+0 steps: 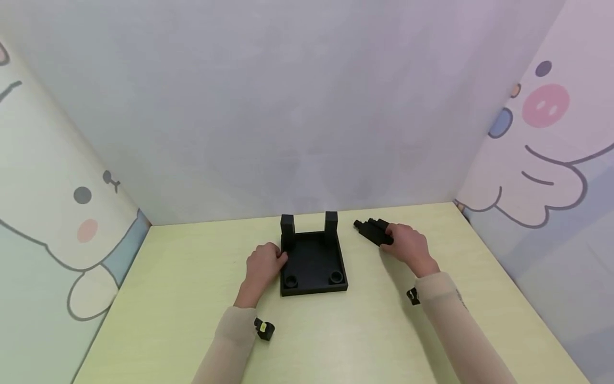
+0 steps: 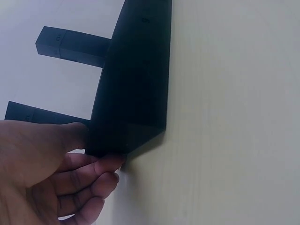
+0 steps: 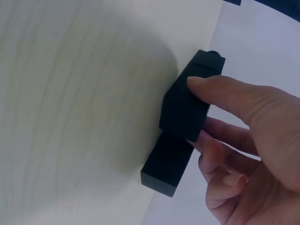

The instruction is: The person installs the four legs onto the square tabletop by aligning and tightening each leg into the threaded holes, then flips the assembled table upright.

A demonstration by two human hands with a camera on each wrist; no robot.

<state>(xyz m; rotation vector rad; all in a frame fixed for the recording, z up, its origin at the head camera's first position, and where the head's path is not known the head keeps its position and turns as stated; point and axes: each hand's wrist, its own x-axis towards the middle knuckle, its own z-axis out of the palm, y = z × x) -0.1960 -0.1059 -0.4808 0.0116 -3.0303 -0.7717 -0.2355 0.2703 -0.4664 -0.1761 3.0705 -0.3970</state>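
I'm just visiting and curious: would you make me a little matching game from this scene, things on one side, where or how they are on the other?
Things:
1. left hand
2. right hand
3. black square base
4. small black block

States:
A. lies on the table right of the base, gripped at one end
B. rests against the base's left edge
C. sits flat mid-table, two posts at its far side
D. curls round the small block

Pairs: 1-B, 2-D, 3-C, 4-A
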